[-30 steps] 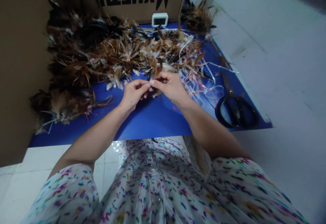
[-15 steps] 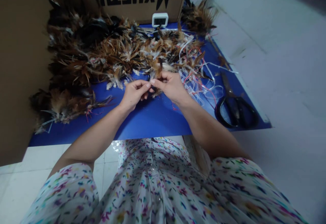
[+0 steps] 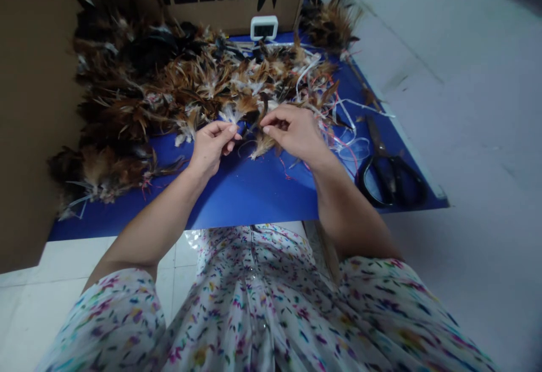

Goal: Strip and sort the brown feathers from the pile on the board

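My left hand [image 3: 214, 145] is closed in a pinch over the blue tabletop. From its fingertips a small brown and white feather [image 3: 243, 105] sticks up. To the right, my right hand [image 3: 296, 130] is open, thumb and forefinger slightly apart, with nothing visible between them. A loose pale-brown feather [image 3: 262, 145] lies below its fingertips. Beyond both hands spreads a heap of brown, black and white feathers [image 3: 169, 78]. A tangle of clear and red ties [image 3: 347, 149] lies right of my right hand, partly hidden by it.
Black-handled scissors [image 3: 393, 183] lie at the table's right front corner. A feather bundle [image 3: 105, 174] rests at the left, another bundle [image 3: 328, 25] at the far right. A small white display [image 3: 263, 27] stands before a cardboard box [image 3: 228, 13]. Another cardboard panel [image 3: 38, 106] borders the left.
My hands, together half a second ago, have come apart. The left has moved slightly left with the feather; the right has moved right and its fingers have parted.
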Demonstrator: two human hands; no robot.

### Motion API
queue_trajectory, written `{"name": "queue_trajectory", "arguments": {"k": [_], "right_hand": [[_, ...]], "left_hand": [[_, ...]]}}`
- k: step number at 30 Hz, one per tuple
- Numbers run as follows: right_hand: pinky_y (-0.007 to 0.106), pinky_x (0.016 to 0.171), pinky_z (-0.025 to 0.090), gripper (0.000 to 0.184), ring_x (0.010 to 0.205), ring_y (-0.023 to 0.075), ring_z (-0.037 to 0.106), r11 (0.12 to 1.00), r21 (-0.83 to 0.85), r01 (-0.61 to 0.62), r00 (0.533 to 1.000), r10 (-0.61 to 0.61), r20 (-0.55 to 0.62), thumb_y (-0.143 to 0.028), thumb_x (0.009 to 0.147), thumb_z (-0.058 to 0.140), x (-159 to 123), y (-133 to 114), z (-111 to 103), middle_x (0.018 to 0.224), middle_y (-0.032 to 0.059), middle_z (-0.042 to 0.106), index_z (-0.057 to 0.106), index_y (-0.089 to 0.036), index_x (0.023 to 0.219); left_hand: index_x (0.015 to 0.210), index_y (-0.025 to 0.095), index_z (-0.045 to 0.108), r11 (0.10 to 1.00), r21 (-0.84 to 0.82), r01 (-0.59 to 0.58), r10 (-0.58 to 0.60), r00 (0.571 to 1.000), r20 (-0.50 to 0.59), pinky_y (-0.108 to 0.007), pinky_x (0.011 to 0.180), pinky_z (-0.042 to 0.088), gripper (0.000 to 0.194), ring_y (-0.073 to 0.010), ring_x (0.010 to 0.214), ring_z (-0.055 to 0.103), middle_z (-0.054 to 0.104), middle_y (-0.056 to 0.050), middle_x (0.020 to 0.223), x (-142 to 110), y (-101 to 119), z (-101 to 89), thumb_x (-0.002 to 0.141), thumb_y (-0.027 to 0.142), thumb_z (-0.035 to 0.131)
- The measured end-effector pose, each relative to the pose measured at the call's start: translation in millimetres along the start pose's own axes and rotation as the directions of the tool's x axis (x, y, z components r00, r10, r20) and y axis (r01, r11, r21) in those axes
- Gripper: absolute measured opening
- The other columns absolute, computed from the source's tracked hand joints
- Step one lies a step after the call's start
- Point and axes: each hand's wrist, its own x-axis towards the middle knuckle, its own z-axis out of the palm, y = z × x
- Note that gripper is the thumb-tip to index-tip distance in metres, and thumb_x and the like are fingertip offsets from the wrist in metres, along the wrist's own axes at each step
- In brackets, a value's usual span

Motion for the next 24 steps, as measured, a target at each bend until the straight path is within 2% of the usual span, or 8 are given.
{"name": "queue_trajectory", "arguments": {"k": [4, 9, 13, 19, 24], "right_hand": [[0.046, 0.094, 0.048, 0.016, 0.098, 0.0256, 0.063, 0.967, -0.221, 0.126, 0.991, -0.113, 0.072, -0.020, 0.088, 0.060, -1.5, 5.4, 2.8, 0.099, 0.0069, 0.072, 0.074, -0.022, 0.093], [0.054, 0.102, 0.041, 0.028, 0.126, 0.0328, 0.049, 0.880, -0.441, 0.179, 0.984, -0.150, 0.101, -0.023, 0.096, 0.053, -2.9, 6.1, 20.6, 0.132, 0.0099, 0.063, 0.070, -0.026, 0.118], [0.054, 0.101, 0.038, 0.024, 0.129, 0.0342, 0.045, 0.831, -0.532, 0.161, 0.986, -0.111, 0.126, -0.024, 0.097, 0.052, 0.5, 7.5, 31.9, 0.132, 0.0123, 0.062, 0.072, -0.023, 0.108], [0.051, 0.100, 0.041, 0.024, 0.118, 0.0311, 0.054, 0.881, -0.459, 0.113, 0.992, -0.130, -0.006, -0.025, 0.098, 0.049, 4.2, 15.7, 28.0, 0.114, 0.0097, 0.071, 0.071, -0.022, 0.092], [0.051, 0.104, 0.042, 0.017, 0.115, 0.0286, 0.058, 0.941, -0.278, 0.191, 0.970, -0.225, -0.095, -0.028, 0.094, 0.054, 3.5, 10.3, 20.6, 0.110, 0.0080, 0.073, 0.067, -0.023, 0.085]], "left_hand": [[0.072, 0.016, 0.063, 0.998, -0.038, -0.047, 0.046, 0.998, -0.047, -0.015, 0.036, 0.030, 0.036, -0.0027, 0.040, 0.047, 0.066, 0.003, 0.059, 5.9, -0.8, -4.6, 0.063, 0.038, 0.091], [0.072, 0.017, 0.063, 0.996, -0.040, -0.081, 0.078, 0.994, -0.075, -0.016, 0.036, 0.030, 0.029, -0.0032, 0.040, 0.047, 0.066, 0.003, 0.060, 11.7, -3.2, -9.9, 0.070, 0.032, 0.087], [0.072, 0.018, 0.063, 0.996, -0.043, -0.073, 0.069, 0.994, -0.083, -0.016, 0.036, 0.030, 0.027, -0.0030, 0.040, 0.047, 0.065, 0.004, 0.060, 13.7, -4.3, -12.0, 0.072, 0.031, 0.086], [0.073, 0.018, 0.064, 0.996, -0.049, -0.073, 0.068, 0.993, -0.093, -0.015, 0.036, 0.031, 0.024, -0.0028, 0.040, 0.046, 0.064, 0.004, 0.059, 17.1, -5.0, -15.4, 0.073, 0.031, 0.085], [0.074, 0.018, 0.064, 0.991, -0.024, -0.128, 0.126, 0.988, -0.084, -0.016, 0.036, 0.030, 0.025, -0.0031, 0.040, 0.046, 0.063, 0.004, 0.061, 17.2, -5.0, -16.1, 0.073, 0.032, 0.085]]}}
